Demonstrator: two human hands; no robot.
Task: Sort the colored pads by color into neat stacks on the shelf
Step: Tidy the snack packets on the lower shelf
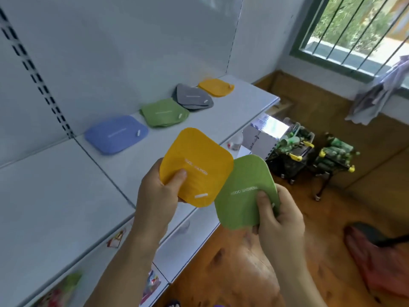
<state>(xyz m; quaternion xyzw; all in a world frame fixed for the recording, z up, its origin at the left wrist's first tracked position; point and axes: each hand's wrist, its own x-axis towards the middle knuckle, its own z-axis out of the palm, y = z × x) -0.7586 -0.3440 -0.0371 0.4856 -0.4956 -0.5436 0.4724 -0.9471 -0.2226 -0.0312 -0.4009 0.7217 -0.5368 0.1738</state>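
Observation:
My left hand (158,191) pinches a yellow pad (199,160) by its lower left edge, thumb on top. My right hand (280,214) pinches a green pad (241,200) the same way; the yellow pad overlaps its upper left corner. Both pads are held in the air in front of the white shelf (66,196). Along the back of the shelf lie stacks in a row: blue (116,135), green (164,113), grey (193,97) and yellow (215,87).
A lower shelf (190,244) juts out below the upper one. Two baskets of green items (309,151) stand on the wooden floor to the right. A barred window (358,25) with a cloth on its sill is at the far right. A red bag (376,262) lies on the floor.

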